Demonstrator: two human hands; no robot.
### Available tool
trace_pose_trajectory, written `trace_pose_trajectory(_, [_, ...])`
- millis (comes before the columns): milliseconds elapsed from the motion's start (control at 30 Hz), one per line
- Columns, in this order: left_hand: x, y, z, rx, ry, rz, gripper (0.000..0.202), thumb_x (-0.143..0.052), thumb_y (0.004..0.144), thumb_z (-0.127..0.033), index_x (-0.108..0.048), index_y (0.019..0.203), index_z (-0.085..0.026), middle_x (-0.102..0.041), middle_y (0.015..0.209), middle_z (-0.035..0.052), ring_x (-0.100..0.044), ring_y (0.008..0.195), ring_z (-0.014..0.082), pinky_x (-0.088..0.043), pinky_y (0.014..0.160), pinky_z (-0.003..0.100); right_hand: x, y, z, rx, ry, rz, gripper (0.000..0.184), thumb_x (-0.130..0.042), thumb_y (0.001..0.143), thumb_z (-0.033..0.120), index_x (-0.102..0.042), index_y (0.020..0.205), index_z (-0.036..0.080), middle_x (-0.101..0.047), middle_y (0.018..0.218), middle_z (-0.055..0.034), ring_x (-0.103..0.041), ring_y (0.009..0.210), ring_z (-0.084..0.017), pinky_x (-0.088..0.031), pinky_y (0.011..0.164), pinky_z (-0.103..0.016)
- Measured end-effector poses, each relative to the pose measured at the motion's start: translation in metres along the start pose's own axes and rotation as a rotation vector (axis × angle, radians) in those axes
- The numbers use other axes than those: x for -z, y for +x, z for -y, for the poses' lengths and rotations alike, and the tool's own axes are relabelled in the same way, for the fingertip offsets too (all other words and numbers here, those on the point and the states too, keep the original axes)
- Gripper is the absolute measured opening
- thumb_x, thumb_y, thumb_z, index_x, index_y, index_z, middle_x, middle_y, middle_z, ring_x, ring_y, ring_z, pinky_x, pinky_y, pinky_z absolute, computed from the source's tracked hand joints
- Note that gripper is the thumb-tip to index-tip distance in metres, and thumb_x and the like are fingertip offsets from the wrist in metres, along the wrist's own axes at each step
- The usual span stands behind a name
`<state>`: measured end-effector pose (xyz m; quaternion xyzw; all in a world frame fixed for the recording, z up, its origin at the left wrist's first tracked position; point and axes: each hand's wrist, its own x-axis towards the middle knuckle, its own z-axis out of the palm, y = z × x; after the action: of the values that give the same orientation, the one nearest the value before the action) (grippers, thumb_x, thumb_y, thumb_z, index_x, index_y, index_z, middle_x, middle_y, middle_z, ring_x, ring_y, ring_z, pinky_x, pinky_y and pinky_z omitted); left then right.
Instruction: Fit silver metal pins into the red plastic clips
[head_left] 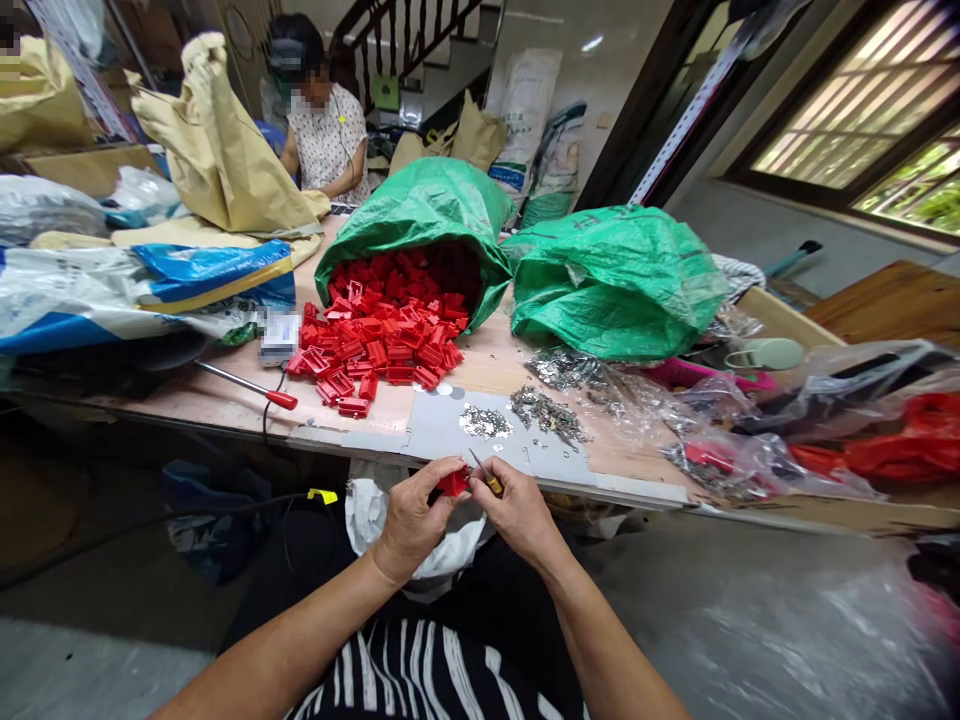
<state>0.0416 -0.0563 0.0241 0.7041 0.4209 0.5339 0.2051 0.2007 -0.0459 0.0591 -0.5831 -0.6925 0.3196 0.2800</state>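
The red part (453, 484) lies inside the left grip (412, 512) (partly hidden there).

I am counting the wearer's two hands (415, 512), one held red part (453, 484), one held yellow-handled tool (493, 485), one red-handled tool (280, 399), two green sacks (611, 285), one co-worker (330, 135); heaped red parts (390, 335) are exceeding my count.

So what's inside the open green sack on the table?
Red plastic parts show inside the green sack and spill onto the table. Deeper in, they and the sack hide whatever is there.
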Motion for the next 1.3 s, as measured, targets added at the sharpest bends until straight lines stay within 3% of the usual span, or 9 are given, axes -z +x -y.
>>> trace_pose_trajectory(400, [0.001,0.0,-0.003,0.073,-0.041,0.016,0.033,-0.067,0.077,-0.015,-0.062,0.109,-0.021,-0.071,0.107,0.0065,-0.068,0.098,0.0194,-0.055,0.088,0.032,0.004,-0.001,0.001,0.028,-0.018,0.043,0.015,-0.05,0.083,0.027,-0.051,0.07,0.019,-0.052,0.063,0.0047,-0.045,0.059,-0.011,-0.032,0.057,-0.022])
trace_pose_trajectory(633, [0.0,-0.001,-0.002,0.163,-0.097,0.02,0.033,-0.07,0.076,-0.022,-0.063,0.108,-0.021,-0.072,0.104,0.006,-0.068,0.095,0.0194,-0.054,0.085,0.031,0.01,0.004,-0.009,0.041,0.174,0.078,0.015,-0.052,0.084,0.034,-0.054,0.08,0.019,-0.053,0.074,0.0021,-0.048,0.071,-0.013,-0.038,0.067,-0.024])
trace_pose_trajectory(867, [-0.003,-0.001,-0.001,0.203,-0.15,0.031,0.029,-0.068,0.078,-0.023,-0.063,0.106,-0.021,-0.072,0.104,0.0051,-0.068,0.094,0.0178,-0.052,0.085,0.029,-0.002,0.009,-0.017,-0.021,0.298,0.115,0.024,-0.057,0.08,0.041,-0.049,0.074,0.019,-0.047,0.068,0.0044,-0.042,0.063,-0.011,-0.036,0.06,-0.023])
trace_pose_trajectory(1000, [-0.002,0.012,0.009,0.233,-0.128,0.089,0.027,-0.067,0.078,-0.023,-0.063,0.104,-0.021,-0.072,0.101,0.0034,-0.067,0.09,0.0166,-0.052,0.082,0.028,-0.005,0.018,-0.023,-0.017,0.308,0.096,0.024,-0.056,0.081,0.042,-0.054,0.084,0.018,-0.054,0.075,0.0021,-0.048,0.068,-0.013,-0.04,0.064,-0.024])
trace_pose_trajectory(1167, [0.001,0.033,0.032,0.262,-0.049,0.228,0.026,-0.064,0.077,-0.02,-0.062,0.103,-0.021,-0.071,0.09,0.0002,-0.065,0.081,0.0153,-0.051,0.077,0.028,0.0,0.028,-0.028,0.069,0.083,0.004,0.029,-0.044,0.088,0.037,-0.064,0.1,0.02,-0.059,0.091,-0.0048,-0.055,0.08,-0.017,-0.044,0.073,-0.029])
trace_pose_trajectory(1300, [0.002,0.043,0.049,0.246,0.004,0.283,0.033,-0.062,0.073,-0.014,-0.063,0.105,-0.022,-0.07,0.093,0.0007,-0.065,0.085,0.0164,-0.051,0.081,0.03,-0.001,0.03,-0.032,0.102,-0.034,0.009,0.025,-0.049,0.086,0.033,-0.064,0.102,0.021,-0.062,0.08,-0.0024,-0.056,0.073,-0.016,-0.043,0.07,-0.028])
